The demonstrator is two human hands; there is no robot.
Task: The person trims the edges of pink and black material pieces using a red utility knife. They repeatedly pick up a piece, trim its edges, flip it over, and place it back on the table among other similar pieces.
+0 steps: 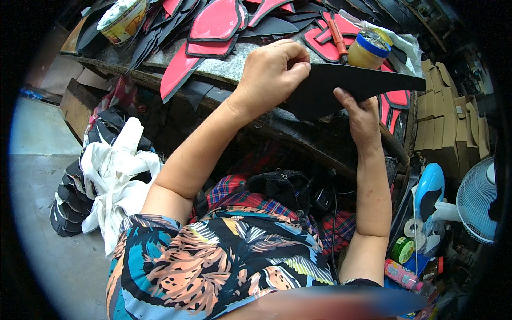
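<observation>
I hold a flat black cut piece (341, 88) of sheet material over the near edge of the workbench, its pointed end toward the right. My left hand (274, 74) is closed at the piece's upper left edge, with thumb and forefinger bent together there. Pressed against its lower edge is the thumb of my right hand (362, 120), whose other fingers are mostly hidden behind the piece. Beyond my left hand lie glossy pink panels (216, 20) with black borders. A red-handled tool (337, 37) stands next to a blue-rimmed jar (369, 49) behind the black piece.
Stacked dark pieces (160, 37) and a tub (122, 21) occupy the bench's left side. White cloth (120, 176) drapes over dark stacked pieces at left. Folded cardboard (448, 117), a fan (477, 200) and a pink bottle (402, 273) are at right.
</observation>
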